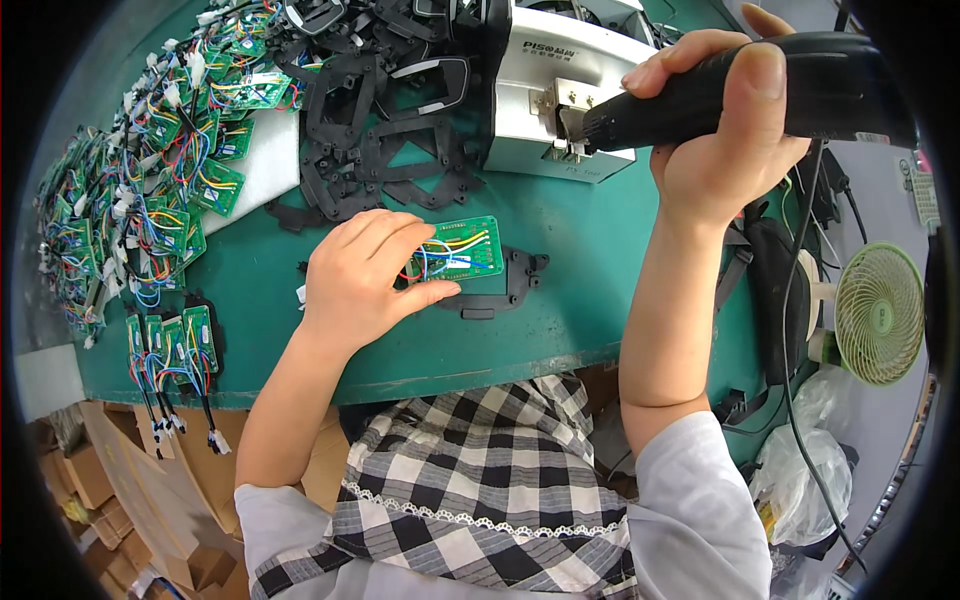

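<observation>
My left hand [365, 265] is closed round the left end of a green circuit board [484, 262] with yellow, blue and red wires. Under and beside the board lies a black plastic frame [520, 283], flat on the table. My right hand [722, 140] grips a black electric screwdriver [660, 110], held sideways with its front end pointing left. That end is up against the outlet of a white metal box, which looks like a screw feeder [560, 85]. The screwdriver's tip is too small to make out.
Heaped wired circuit boards [165, 210] fill the far left, beside piled black frames [375, 130]. Several assembled boards [172, 345] lie at the table's left front edge. A green fan [880, 313] stands at right; a black cable [795, 300] hangs down past the table's right side.
</observation>
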